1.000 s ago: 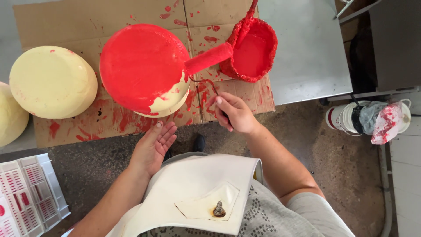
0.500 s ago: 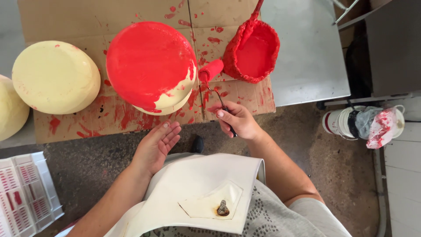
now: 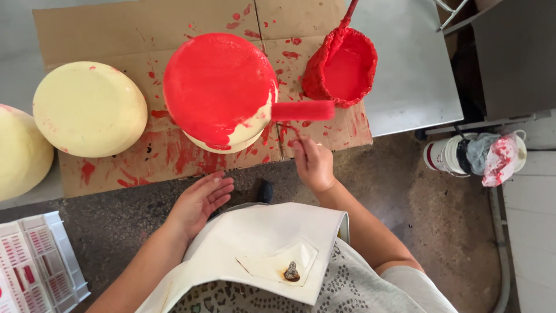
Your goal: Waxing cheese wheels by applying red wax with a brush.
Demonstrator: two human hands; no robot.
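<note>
Fingers [image 3: 302,152] of the right hand [image 3: 314,165] are gripping the red roller [image 3: 302,110] beside the round wheel [image 3: 219,93]; rolling slowly should cover its pale edge. Left hand [image 3: 200,200] is hanging open.

three cheese wheels [image 3: 90,109], one paint roller [image 3: 303,110], one bucket [image 3: 347,66]

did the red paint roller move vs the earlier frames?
Yes. The red paint roller, held in the right hand, swung from slanting up toward the red-coated paint bowl to lying level beside the red-painted round cheese wheel, below that bowl.
</note>
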